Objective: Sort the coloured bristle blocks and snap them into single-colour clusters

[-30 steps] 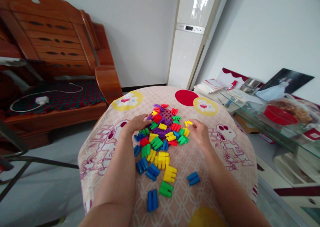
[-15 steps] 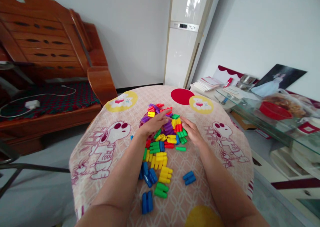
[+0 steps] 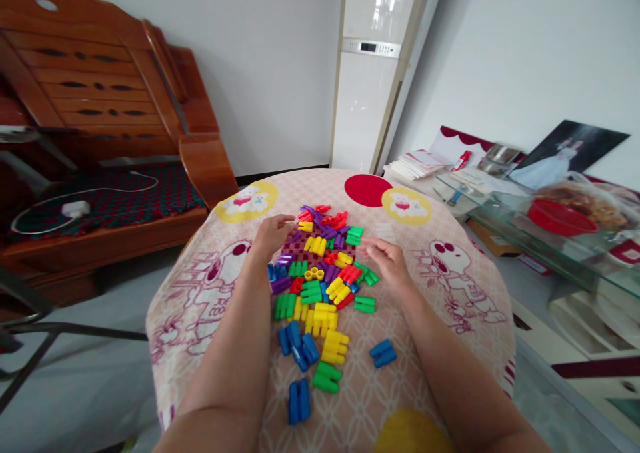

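Many coloured plastic building blocks, shaped like joined tubes, lie in a loose pile on a cloth-covered round table [image 3: 430, 366]. My left hand [image 3: 274, 234] is at the pile's far left edge, beside a yellow block [image 3: 305, 226], its fingers apart and nothing seen in them. On the right side my right hand [image 3: 387, 260] is near a green block [image 3: 355, 234], fingers loosely spread and holding nothing visible. Between the hands lie yellow blocks [image 3: 316, 245] and purple ones. Closer to me are blue blocks [image 3: 299, 401], a green block [image 3: 327, 378] and a lone blue block [image 3: 383, 353].
A wooden bench [image 3: 207, 166] with a white charger [image 3: 75, 208] stands to the left. A tall white air conditioner [image 3: 363, 106] is at the back. At right, a glass shelf [image 3: 525, 220] carries a red bowl [image 3: 563, 217], papers [image 3: 417, 165] and a photo [image 3: 570, 153].
My left hand has moved left, off the middle of the pile. My right hand has shifted slightly. The blocks between the hands are now spread out more.
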`<state>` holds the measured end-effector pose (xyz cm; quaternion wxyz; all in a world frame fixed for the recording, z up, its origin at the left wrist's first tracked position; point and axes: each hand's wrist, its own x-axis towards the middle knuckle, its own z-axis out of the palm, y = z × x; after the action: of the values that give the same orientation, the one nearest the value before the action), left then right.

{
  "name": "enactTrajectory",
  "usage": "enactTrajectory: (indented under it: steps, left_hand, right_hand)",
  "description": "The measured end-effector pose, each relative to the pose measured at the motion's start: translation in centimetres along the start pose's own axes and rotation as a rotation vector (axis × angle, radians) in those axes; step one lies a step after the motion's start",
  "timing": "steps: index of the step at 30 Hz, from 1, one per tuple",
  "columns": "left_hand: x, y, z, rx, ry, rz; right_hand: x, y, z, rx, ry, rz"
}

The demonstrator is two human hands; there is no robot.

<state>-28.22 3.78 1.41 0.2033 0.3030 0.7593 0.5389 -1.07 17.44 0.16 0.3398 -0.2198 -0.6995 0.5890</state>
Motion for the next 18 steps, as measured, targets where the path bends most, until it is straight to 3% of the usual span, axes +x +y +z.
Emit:
enactTrajectory:
  steps: [3, 10, 15, 18]
  left_hand:
    - [0.5, -1.0, 0.1, 0.176, 0.050, 0.035]
    - [0.6, -1.1, 0.5, 0.375, 0.079, 0.080]
    - [0.8, -1.3, 0.3, 0.384, 0.081, 0.094]
    - [1.0, -1.7, 0.3, 0.392, 0.091, 0.096]
  right_hand:
    - [0.0, 0.6, -1.1, -0.176, 0.006, 0.015]
    - [-1.1, -0.6, -0.8, -0.574, -0.301, -0.146]
    - [-1.3, -1.3, -0.2, -0.475, -0.324, -0.128]
    - [-0.7, -0.8, -1.3, -0.348, -0.181, -0.043]
